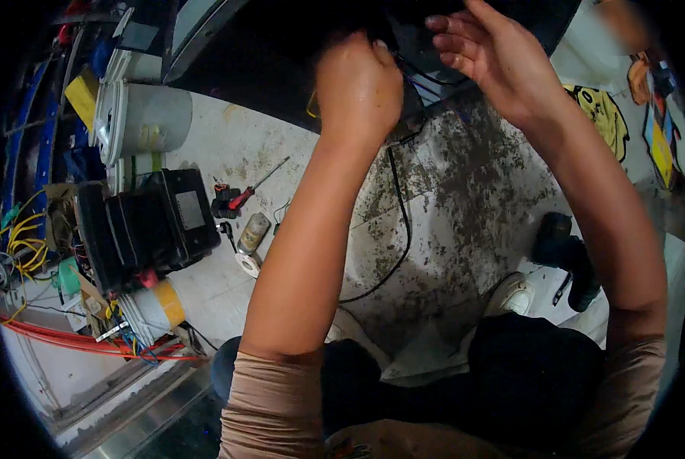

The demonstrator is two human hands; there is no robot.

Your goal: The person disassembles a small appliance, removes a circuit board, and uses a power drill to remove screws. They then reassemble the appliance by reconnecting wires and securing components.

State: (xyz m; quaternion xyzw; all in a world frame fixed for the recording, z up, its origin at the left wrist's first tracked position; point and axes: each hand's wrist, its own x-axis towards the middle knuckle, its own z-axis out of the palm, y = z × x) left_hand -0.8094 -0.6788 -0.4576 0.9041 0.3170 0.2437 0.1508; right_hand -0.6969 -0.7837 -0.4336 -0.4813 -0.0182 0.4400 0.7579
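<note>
A dark panelled appliance (254, 65) fills the top of the view, its inside mostly in deep shadow. My left hand (360, 96) is closed at its opening, fingers curled and pressed together. Whatever it grips is hidden by the hand and the dark. To its right, my right hand (503, 69) is raised with the fingers apart and slightly bent, holding nothing that I can see. Thin wires run in the shadow between the two hands. From the appliance's lower edge a black cable (406, 222) hangs down and curves across the stained floor.
At left lie a red-handled screwdriver (244, 197), a can (253, 232), a white ring-shaped roll (247, 264) and a black tool case (189, 210). A white bucket (155, 115) stands behind. A black power tool (564, 249) rests at right, near my shoes (512, 294).
</note>
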